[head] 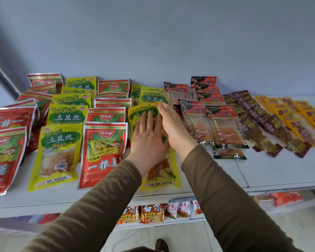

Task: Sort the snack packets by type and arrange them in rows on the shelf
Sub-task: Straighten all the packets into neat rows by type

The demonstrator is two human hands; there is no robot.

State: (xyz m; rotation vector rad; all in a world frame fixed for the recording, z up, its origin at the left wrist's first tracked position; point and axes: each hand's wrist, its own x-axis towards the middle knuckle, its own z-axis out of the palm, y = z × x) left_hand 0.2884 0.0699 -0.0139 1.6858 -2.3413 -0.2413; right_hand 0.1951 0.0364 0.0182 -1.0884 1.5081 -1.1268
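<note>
Snack packets lie in rows on the white shelf (pixel 216 177). Red packets (pixel 102 153) and yellow-green packets (pixel 56 151) alternate in rows on the left. In the middle row of yellow-green packets (pixel 158 175), my left hand (pixel 147 140) lies flat with straight fingers on top of the packets. My right hand (pixel 171 124) stands on its edge along the right side of that same row, fingers straight and touching the packets. To the right lie clear packets with red-black tops (pixel 224 131), then dark maroon packets (pixel 253 124) and orange-yellow packets (pixel 295 120).
A lower shelf (pixel 289 206) holds more small packets, orange noodle packs (pixel 151 213) and a red pack (pixel 287 198). A pale blue wall (pixel 171 42) closes the back of the shelf. My shoe (pixel 161 245) shows on the tiled floor below.
</note>
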